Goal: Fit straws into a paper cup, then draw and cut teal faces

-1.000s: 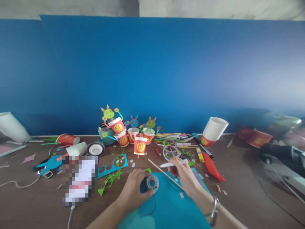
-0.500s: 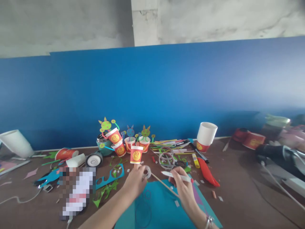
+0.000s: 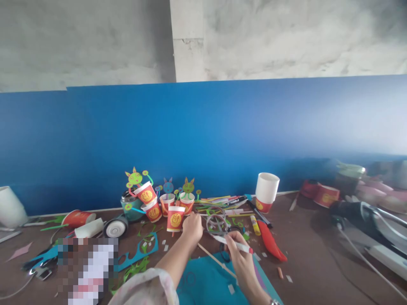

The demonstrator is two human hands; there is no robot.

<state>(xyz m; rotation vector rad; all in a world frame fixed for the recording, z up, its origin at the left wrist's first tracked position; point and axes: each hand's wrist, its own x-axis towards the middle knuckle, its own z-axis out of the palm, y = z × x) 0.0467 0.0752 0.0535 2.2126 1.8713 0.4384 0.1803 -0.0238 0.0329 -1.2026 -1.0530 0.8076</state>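
Observation:
My right hand (image 3: 240, 258) grips a white marker (image 3: 233, 244) with a red end, its tip pointing left. My left hand (image 3: 193, 228) reaches forward with curled fingers, just right of a red-and-white paper cup (image 3: 176, 218); what it holds is hidden behind the knuckles. A thin wooden stick (image 3: 216, 260) slants between the hands, over a blue sheet (image 3: 203, 281) with circles drawn on it. Dark scissor handles (image 3: 224, 253) show beside my right hand. Large rings that look like tape rolls (image 3: 217, 221) lie ahead.
Several paper cups with animal-faced figures (image 3: 188, 186) stand at the back. Stacked white cups (image 3: 267, 191), a glue stick (image 3: 255, 225) and a red balloon-like piece (image 3: 271, 241) are to the right. Blue cut-out scraps (image 3: 140, 250) and a teal jar (image 3: 132, 207) lie left.
My left hand has moved forward to beside the front cup; the small tape roll that was in it no longer shows. My right hand still holds the marker. The view has tilted upward.

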